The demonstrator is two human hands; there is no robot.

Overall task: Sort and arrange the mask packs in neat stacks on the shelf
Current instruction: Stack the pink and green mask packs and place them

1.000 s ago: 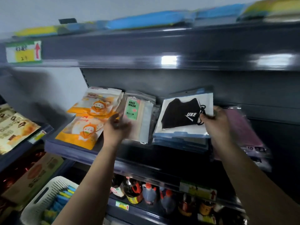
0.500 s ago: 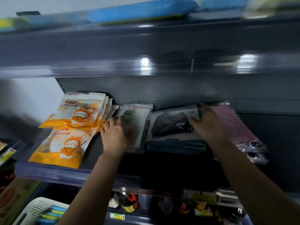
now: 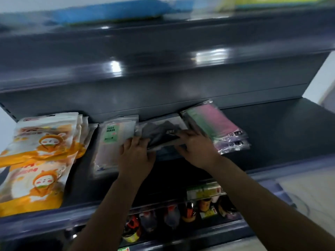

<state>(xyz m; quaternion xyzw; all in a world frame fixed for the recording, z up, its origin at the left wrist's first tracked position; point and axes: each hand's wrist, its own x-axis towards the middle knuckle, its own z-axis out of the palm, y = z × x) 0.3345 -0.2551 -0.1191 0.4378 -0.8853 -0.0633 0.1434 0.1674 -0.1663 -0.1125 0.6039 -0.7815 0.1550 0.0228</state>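
On the dark shelf (image 3: 272, 134) lie several kinds of mask packs. A black mask pack (image 3: 159, 131) tops a stack in the middle. My left hand (image 3: 136, 156) presses on its front left edge and my right hand (image 3: 197, 147) grips its front right corner. A pale pack with a green "FACE MASK" label (image 3: 112, 140) lies just left of it, partly under my left hand. Orange-and-white packs (image 3: 41, 156) are piled at the far left. Pink and green packs (image 3: 213, 122) sit in clear sleeves to the right.
The shelf's right part (image 3: 282, 127) is bare dark metal. The shelf above (image 3: 163, 51) overhangs closely and carries blue packs (image 3: 112, 11). Below, bottles (image 3: 172, 216) stand behind a price strip (image 3: 204, 192). A pale floor (image 3: 311, 192) shows at the right.
The black mask pack, held up tilted a second ago, now lies flat on its stack. My left hand has moved from the FACE MASK pack to the black pack's edge. The view has shifted right.
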